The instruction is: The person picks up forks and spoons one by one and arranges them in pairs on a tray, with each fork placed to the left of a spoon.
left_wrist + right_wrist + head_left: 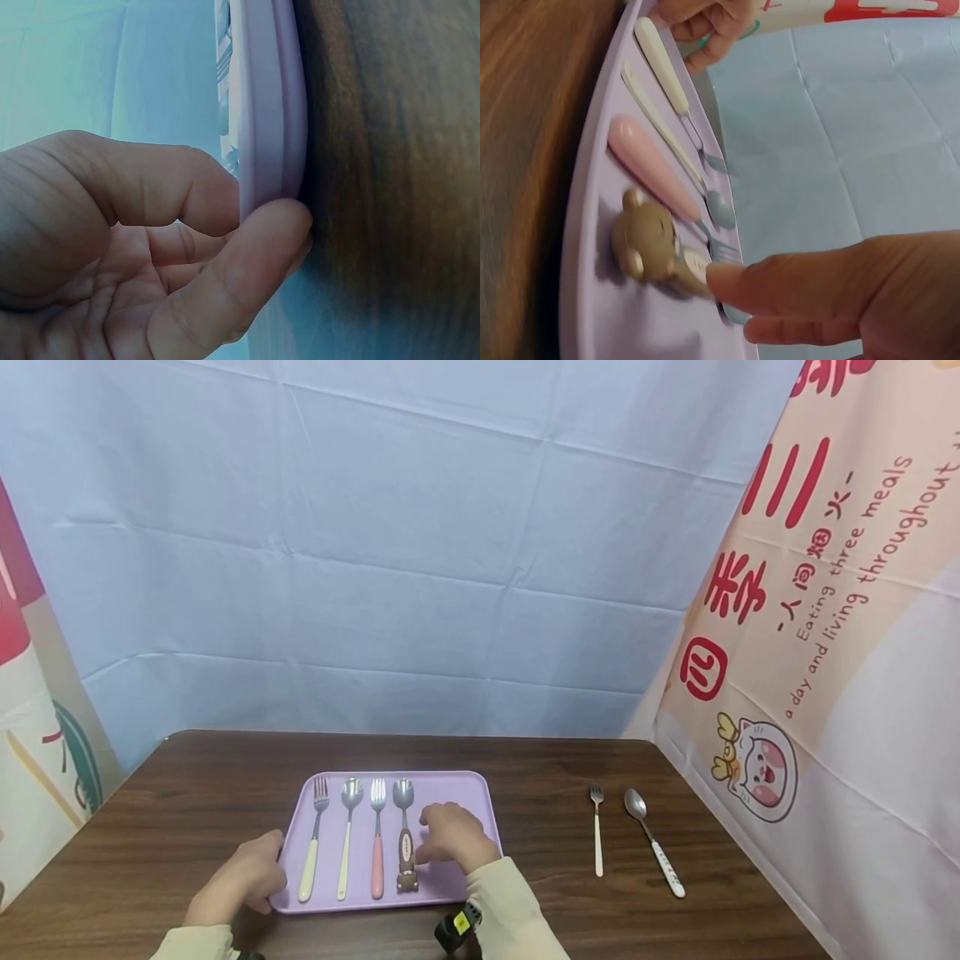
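Observation:
On the lilac tray point(442, 785) lie a fork with a cream handle point(308, 870), a spoon with a slim cream handle point(345, 860), a fork with a pink handle point(377, 867) and a spoon with a brown bear handle point(406, 852), side by side. My left hand point(251, 871) pinches the tray's left rim between thumb and fingers, as the left wrist view shows. Over the tray, just right of the bear spoon, my right hand point(456, 837) has thumb and fingers apart. In the right wrist view its thumb point(780, 285) overlaps the bear handle; whether they touch is unclear.
Right of the tray, a small fork with a white handle point(597, 843) and a spoon with a patterned white handle point(660, 856) lie on the dark wooden table point(540, 868). A pale blue cloth point(405, 543) hangs behind; a printed cloth point(847, 652) hangs along the right side.

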The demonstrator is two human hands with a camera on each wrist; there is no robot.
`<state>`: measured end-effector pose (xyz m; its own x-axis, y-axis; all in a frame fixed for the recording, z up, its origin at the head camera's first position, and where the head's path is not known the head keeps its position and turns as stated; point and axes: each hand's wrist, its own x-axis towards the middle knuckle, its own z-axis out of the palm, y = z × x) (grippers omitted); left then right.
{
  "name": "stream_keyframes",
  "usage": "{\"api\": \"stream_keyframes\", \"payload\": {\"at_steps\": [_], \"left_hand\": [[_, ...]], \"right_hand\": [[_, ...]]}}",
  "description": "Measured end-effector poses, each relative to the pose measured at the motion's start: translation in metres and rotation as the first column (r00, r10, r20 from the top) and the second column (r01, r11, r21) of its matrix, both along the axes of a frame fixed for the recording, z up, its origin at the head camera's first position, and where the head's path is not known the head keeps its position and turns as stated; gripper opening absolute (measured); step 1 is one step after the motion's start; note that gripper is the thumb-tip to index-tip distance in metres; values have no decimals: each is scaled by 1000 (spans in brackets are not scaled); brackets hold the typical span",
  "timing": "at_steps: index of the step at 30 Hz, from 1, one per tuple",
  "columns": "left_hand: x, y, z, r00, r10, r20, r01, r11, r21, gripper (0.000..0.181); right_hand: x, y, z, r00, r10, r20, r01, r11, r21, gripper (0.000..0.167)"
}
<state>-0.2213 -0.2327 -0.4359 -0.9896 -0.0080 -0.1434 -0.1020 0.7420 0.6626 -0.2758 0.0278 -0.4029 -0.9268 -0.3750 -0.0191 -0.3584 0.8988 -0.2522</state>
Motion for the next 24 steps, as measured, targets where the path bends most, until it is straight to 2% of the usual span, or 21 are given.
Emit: {"api": "stream_keyframes", "payload": {"at_steps": [12,24], "left_hand": [[-1,0,1,1000,-5,2,5,1000,-5,29],[0,-1,0,1000,3,-6,-3,1000,0,26]], "right_hand": [[-8,36,4,997,-70,-17,69,997,-45,48],[-14,73,4,988,-156,9,156,984,-90,46]]}}
